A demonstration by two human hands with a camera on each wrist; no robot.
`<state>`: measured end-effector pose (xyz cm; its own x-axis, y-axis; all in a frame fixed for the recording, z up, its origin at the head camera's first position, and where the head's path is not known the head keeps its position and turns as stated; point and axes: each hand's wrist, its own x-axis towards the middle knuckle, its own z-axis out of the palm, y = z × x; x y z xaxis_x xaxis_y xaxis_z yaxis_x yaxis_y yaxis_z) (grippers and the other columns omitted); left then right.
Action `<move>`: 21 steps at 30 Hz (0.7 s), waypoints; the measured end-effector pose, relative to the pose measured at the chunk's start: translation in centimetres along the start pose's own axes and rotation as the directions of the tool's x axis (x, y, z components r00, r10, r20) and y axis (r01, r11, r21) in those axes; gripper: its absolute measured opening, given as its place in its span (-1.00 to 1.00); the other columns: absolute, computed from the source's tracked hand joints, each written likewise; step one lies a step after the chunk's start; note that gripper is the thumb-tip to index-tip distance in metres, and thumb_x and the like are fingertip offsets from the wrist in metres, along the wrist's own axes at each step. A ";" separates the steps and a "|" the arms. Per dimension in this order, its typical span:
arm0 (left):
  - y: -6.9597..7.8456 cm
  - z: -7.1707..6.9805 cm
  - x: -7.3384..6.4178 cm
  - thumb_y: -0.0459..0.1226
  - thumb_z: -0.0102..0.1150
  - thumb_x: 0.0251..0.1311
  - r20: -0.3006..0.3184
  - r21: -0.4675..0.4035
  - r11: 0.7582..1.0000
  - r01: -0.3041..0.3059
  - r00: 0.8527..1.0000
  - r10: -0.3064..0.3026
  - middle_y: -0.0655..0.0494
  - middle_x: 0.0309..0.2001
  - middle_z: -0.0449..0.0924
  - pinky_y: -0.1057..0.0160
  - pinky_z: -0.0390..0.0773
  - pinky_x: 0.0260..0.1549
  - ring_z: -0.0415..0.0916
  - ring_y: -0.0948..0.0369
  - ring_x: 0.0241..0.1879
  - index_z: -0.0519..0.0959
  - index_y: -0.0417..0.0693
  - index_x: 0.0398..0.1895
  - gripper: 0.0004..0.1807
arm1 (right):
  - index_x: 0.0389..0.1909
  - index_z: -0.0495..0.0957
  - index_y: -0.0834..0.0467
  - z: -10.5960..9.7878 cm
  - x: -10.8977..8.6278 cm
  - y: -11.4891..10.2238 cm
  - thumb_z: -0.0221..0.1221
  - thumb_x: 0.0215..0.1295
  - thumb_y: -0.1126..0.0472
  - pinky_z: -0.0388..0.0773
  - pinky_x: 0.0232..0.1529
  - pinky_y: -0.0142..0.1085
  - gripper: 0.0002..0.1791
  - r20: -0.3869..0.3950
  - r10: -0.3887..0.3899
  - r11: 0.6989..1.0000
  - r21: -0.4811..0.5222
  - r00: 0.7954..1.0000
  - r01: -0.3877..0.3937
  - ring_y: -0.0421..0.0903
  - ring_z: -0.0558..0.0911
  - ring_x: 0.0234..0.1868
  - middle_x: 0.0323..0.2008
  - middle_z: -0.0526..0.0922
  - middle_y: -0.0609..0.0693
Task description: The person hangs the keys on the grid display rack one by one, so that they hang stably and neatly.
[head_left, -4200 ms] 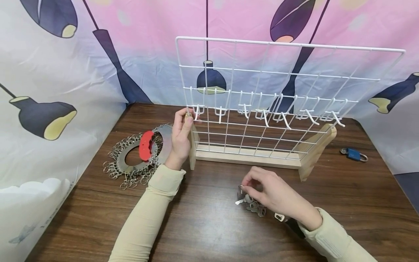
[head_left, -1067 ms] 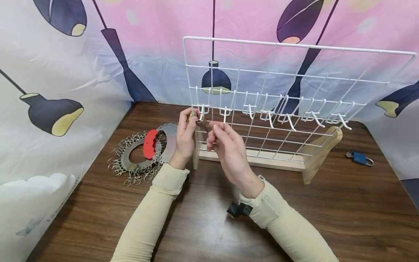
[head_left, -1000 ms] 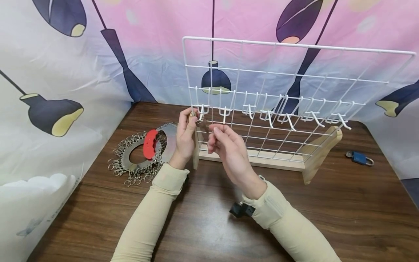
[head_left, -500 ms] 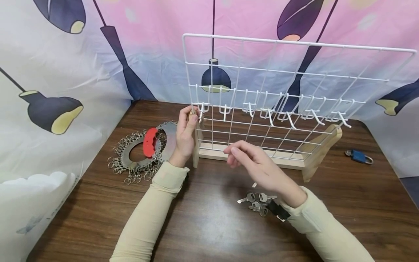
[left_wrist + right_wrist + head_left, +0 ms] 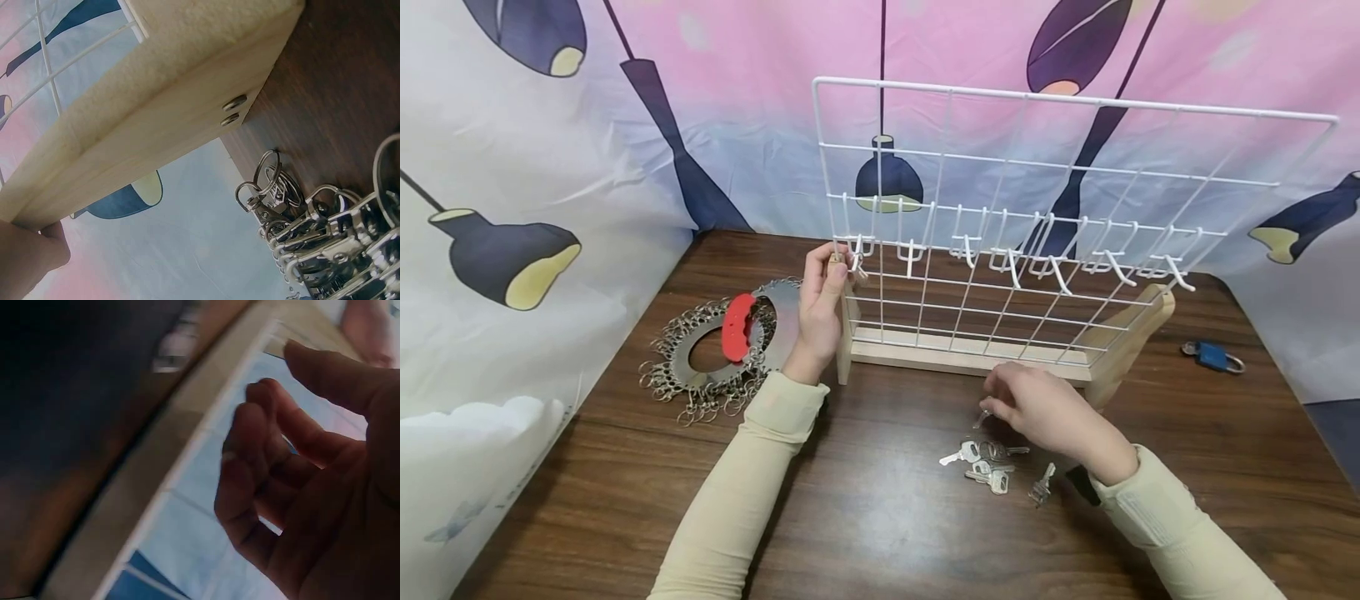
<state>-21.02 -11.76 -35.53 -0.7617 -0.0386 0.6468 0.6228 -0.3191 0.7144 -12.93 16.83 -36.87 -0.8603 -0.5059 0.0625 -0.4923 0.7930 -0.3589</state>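
Observation:
My left hand (image 5: 822,312) grips the left wooden upright (image 5: 169,119) of a white wire grid rack (image 5: 970,342), thumb in front. A row of white hooks (image 5: 966,250) crosses the grid. On the leftmost hook something small and metallic, apparently a key (image 5: 859,264), hangs beside my left fingers. Low over the table, my right hand (image 5: 1048,412) has its fingertips at a single key (image 5: 981,419). The right wrist view shows loosely bent fingers (image 5: 244,437) apart from the thumb, nothing between them. Several loose keys (image 5: 961,453) lie nearer me, and another key (image 5: 1042,486) lies to their right.
Left of the rack lies a metal ring (image 5: 679,358) with a red handle (image 5: 737,327) and many small clasps (image 5: 337,231). A blue padlock (image 5: 1212,357) lies at the right. Printed cloth hangs behind and left of the brown table (image 5: 880,533).
My right hand has left the leftmost hook, where the key stayed, and moved down and right to the loose keys. My left hand has stayed on the upright.

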 end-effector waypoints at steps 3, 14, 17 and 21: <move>0.0 -0.1 0.0 -0.40 -0.30 0.43 -0.001 0.004 1.000 0.003 1.000 -0.003 0.00 -0.12 0.37 0.19 0.43 -0.10 0.42 0.22 -0.21 0.29 -0.28 0.07 -0.76 | -0.34 0.58 0.08 1.1 -0.3 0.7 0.35 0.17 0.05 0.47 -0.43 -0.18 -0.79 -0.009 -0.014 0.990 -0.138 1.000 0.013 -0.18 0.50 -0.45 -0.47 0.49 -0.17; -0.2 -0.2 0.0 -0.40 -0.29 0.42 0.004 0.010 1.000 0.000 1.000 0.000 0.04 -0.13 0.38 0.16 0.41 -0.11 0.39 0.17 -0.23 0.23 -0.44 0.08 -0.72 | -0.47 0.57 0.15 2.3 -0.9 0.3 0.37 0.10 0.13 0.46 -0.32 -0.08 -0.80 -0.039 -0.076 0.922 -0.382 0.996 0.056 -0.01 0.53 -0.38 -0.48 0.45 -0.05; -0.2 -0.2 0.0 -0.41 -0.29 0.42 0.006 0.011 1.000 -0.007 1.000 0.007 0.03 -0.13 0.38 0.17 0.41 -0.11 0.40 0.18 -0.23 0.25 -0.39 0.07 -0.74 | -0.50 0.54 0.17 2.5 -1.0 -0.1 0.36 0.09 0.15 0.40 -0.40 -0.14 -0.79 -0.044 -0.088 0.908 -0.415 0.995 0.062 -0.01 0.49 -0.42 -0.49 0.44 -0.03; -0.3 -0.3 0.0 -0.41 -0.29 0.41 0.009 0.025 0.999 -0.020 1.000 0.020 0.04 -0.13 0.38 0.23 0.42 -0.13 0.39 0.17 -0.23 0.26 -0.39 0.07 -0.74 | -0.53 0.52 0.17 2.6 -1.2 -0.3 0.34 0.08 0.18 0.32 -0.47 -0.19 -0.79 -0.060 -0.100 0.897 -0.438 0.993 0.063 -0.02 0.46 -0.46 -0.50 0.42 -0.02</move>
<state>-21.23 -11.94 -35.83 -0.7473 -0.0367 0.6634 0.6425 -0.2944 0.7075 -11.42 16.32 -39.21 -0.8134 -0.5609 0.1538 -0.5539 0.8278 0.0896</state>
